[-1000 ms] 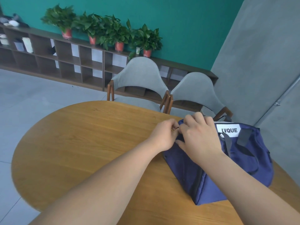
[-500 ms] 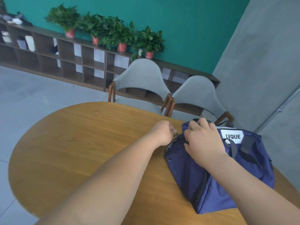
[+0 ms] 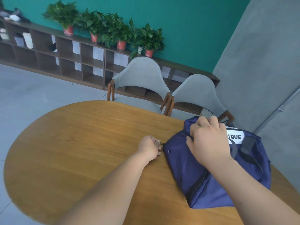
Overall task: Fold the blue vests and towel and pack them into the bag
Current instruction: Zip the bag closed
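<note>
A navy blue bag (image 3: pixel 194 172) with a white LVQUE label and dark straps lies on the right part of the round wooden table (image 3: pixel 73 151). My left hand (image 3: pixel 150 147) pinches the small zipper pull at the bag's left end. Fingers curled into the fabric, my right hand (image 3: pixel 209 140) grips the top of the bag near its far edge. No vests or towel show; the bag's inside is hidden.
Two grey chairs (image 3: pixel 142 82) stand at the table's far side. Behind them a low wooden shelf unit (image 3: pixel 65 52) carries several potted plants (image 3: pixel 116 31) along a teal wall. A grey wall stands to the right.
My left hand has drawn the zipper pull leftward and down, away from my right hand, to the bag's left end. My right hand stays gripping the bag's top.
</note>
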Available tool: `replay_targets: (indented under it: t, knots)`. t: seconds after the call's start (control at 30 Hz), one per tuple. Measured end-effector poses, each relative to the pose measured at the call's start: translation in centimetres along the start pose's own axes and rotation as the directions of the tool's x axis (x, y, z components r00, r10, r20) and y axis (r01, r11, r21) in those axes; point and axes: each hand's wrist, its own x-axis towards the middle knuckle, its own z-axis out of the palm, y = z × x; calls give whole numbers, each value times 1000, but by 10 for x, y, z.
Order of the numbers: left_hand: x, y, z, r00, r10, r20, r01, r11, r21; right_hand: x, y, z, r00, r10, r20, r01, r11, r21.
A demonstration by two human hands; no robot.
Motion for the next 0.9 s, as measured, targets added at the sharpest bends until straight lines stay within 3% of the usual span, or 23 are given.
replay_targets:
  t: [0.17,0.3,0.4,0.5,0.63,0.77,0.9]
  knots:
    - [12,2,3,991,-61,-118,76,989,126,9,-16,4,999,24,40,-24,1000,-4]
    - [8,-3,1,986,-2,-169,33,984,176,10,-27,7,998,-12,57,3,987,159]
    - [-4,2,-2,960,153,-233,-69,940,333,6,-10,0,999,41,-36,-16,852,524]
    - [-27,19,-3,917,354,-184,-297,914,277,-6,16,-6,963,248,-106,-102,698,709]
    - [-63,48,8,860,490,-141,-480,871,101,-34,44,-3,830,556,31,-387,536,750]
    - [-89,61,29,826,555,-100,-553,832,56,-64,55,5,789,583,191,-499,429,753]
    - [-110,59,47,832,553,-38,-534,818,215,-91,47,9,795,566,219,-502,411,761]
